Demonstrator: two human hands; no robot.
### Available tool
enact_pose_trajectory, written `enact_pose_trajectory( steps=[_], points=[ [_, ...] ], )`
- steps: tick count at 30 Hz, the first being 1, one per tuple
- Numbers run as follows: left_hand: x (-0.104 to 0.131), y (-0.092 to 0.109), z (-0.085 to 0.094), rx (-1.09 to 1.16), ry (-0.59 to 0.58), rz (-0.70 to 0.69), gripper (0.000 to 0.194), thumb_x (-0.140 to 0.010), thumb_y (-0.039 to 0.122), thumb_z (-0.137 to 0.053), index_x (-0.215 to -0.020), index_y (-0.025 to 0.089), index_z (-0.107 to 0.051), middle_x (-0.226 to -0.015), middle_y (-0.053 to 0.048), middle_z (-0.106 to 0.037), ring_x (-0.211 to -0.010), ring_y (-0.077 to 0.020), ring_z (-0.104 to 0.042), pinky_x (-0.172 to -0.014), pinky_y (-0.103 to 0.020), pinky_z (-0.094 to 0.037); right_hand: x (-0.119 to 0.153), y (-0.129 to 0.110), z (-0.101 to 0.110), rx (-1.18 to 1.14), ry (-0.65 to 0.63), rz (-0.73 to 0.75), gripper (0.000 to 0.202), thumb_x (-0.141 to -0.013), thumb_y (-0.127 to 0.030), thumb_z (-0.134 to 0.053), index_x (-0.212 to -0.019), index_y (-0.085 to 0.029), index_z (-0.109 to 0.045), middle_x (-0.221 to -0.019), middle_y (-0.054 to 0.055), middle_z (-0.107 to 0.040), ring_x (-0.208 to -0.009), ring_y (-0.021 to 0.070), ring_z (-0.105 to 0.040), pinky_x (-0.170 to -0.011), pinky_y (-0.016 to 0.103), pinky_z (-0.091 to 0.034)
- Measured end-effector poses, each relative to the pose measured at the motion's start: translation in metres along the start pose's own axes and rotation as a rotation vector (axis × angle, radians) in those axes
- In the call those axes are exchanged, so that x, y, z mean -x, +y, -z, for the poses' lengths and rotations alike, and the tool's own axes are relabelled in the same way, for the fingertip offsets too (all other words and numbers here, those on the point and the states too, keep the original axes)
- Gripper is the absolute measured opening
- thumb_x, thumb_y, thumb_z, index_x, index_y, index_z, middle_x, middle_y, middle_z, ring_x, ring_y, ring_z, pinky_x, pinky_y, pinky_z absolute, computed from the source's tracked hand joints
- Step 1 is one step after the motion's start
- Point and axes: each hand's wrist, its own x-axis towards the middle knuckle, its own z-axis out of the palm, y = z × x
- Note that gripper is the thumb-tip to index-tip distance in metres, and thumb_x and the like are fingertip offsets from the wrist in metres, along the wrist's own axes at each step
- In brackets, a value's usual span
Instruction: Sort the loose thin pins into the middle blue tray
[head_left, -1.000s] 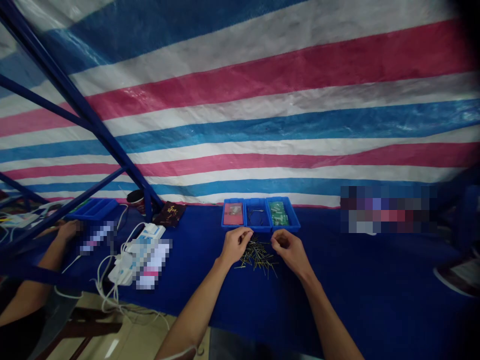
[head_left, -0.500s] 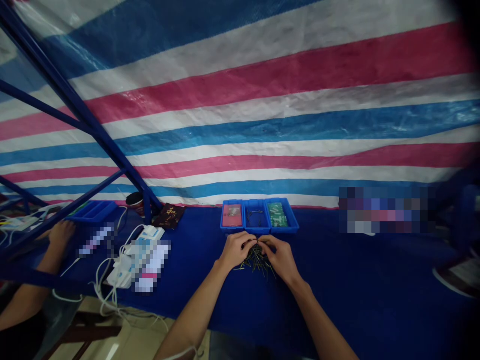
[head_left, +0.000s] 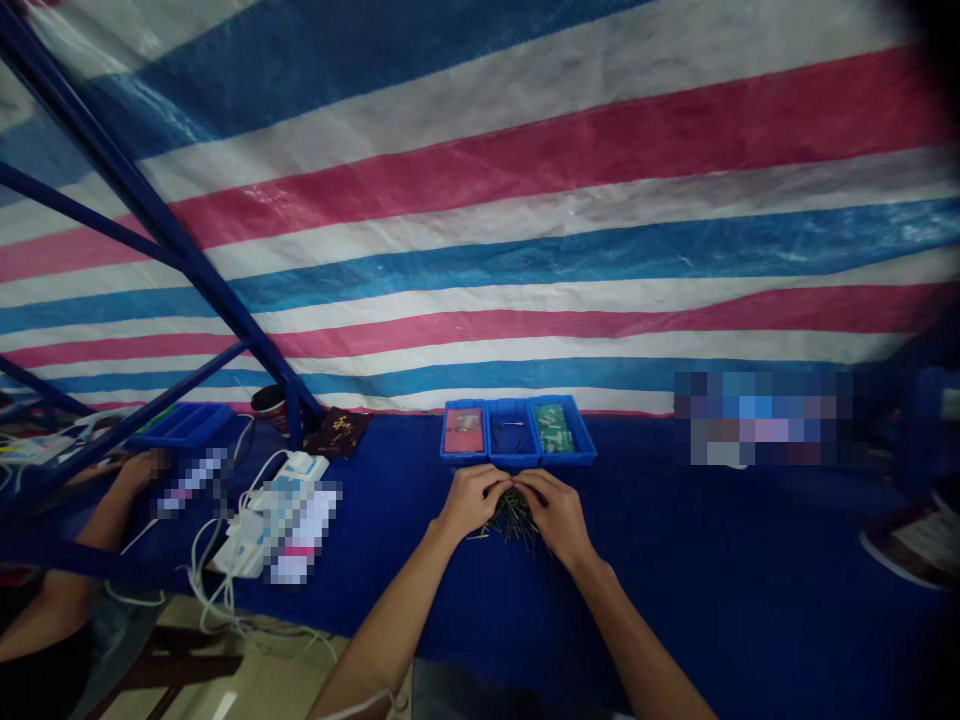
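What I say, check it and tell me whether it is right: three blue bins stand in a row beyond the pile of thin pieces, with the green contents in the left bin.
One thing is wrong: the head view shows the green contents in the right bin, not the left. The three blue bins do stand in a row beyond the pile of thin pieces.
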Motion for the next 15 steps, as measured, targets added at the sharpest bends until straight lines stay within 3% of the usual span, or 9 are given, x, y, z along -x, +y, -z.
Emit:
enact_pose_trajectory(
  steps=[15],
  points=[
    [0.0006,-0.0013,-0.0023,-0.050,0.028,-0.040,0.023,-0.098,0.024,-0.054,-0.094,0.018,-0.076,-0.087,-0.005,-0.074,-0.077,-0.0149,-0.068,-0.075,-0.025,-0.053,0.0014,-0.0018,-0.0027,0.152,-0.007,-0.058,0.022,-0.099,-0.028,-0.047,-0.092,-0.024,-0.068,-0.091,0.004,-0.071,-0.081,0.0204,-0.067,-0.078,0.031,-0.049]
  ],
)
